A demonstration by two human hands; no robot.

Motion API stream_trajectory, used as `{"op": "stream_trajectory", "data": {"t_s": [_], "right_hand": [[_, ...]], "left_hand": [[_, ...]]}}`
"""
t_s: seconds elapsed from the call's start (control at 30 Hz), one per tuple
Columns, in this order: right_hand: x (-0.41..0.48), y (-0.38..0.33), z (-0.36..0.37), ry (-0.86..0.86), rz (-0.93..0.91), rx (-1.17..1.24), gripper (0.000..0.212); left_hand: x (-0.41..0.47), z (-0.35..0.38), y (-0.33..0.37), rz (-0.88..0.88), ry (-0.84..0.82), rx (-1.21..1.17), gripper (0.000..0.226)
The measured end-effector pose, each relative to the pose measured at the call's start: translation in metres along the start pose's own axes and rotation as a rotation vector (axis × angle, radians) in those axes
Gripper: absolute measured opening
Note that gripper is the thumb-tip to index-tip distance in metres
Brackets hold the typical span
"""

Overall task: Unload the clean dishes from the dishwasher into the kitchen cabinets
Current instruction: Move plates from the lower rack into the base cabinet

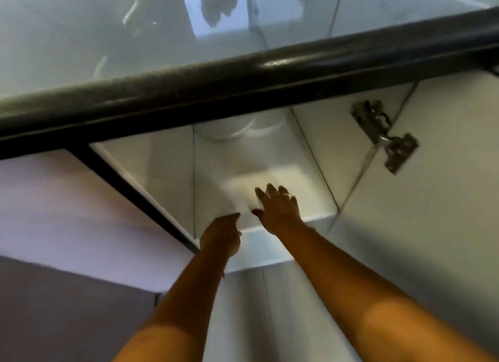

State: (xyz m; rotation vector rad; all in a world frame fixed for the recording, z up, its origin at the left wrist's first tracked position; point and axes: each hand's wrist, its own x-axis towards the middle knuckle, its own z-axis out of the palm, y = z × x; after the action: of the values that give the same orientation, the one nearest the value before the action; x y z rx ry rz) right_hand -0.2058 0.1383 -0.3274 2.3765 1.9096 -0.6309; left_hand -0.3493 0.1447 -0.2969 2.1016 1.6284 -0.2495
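A white rectangular dish (272, 179), blurred, lies on the shelf (272, 228) of an open lower cabinet under the counter. My right hand (279, 206) rests flat on top of the dish with its fingers spread and straight. My left hand (221, 236) is at the dish's near left corner, thumb on top and fingers curled out of sight below the edge. Both forearms reach down and forward into the cabinet.
A round white dish (233, 130) stands at the back of the shelf. The dark countertop edge (243, 83) runs across just above the opening. The cabinet door (445, 199) stands open at the right, with its metal hinge (383, 137). A dark frame strip (135, 191) bounds the left side.
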Motion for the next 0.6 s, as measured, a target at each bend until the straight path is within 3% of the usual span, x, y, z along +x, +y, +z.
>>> {"op": "stream_trajectory", "data": {"t_s": [0.17, 0.4, 0.5, 0.6], "right_hand": [[-0.088, 0.002, -0.015, -0.238, 0.017, 0.130, 0.067], [-0.217, 0.037, 0.032, -0.196, 0.203, 0.662, 0.080], [-0.273, 0.041, 0.039, -0.191, 0.271, 0.710, 0.085], [-0.319, 0.057, 0.037, -0.181, 0.317, 0.727, 0.082]], "left_hand": [[-0.066, 0.006, 0.031, -0.065, -0.013, -0.261, 0.026], [-0.148, 0.038, 0.066, 0.056, -0.038, -0.395, 0.023], [-0.181, 0.049, 0.081, 0.066, -0.123, -0.292, 0.026], [-0.222, 0.064, 0.099, 0.142, -0.173, -0.350, 0.026]]}}
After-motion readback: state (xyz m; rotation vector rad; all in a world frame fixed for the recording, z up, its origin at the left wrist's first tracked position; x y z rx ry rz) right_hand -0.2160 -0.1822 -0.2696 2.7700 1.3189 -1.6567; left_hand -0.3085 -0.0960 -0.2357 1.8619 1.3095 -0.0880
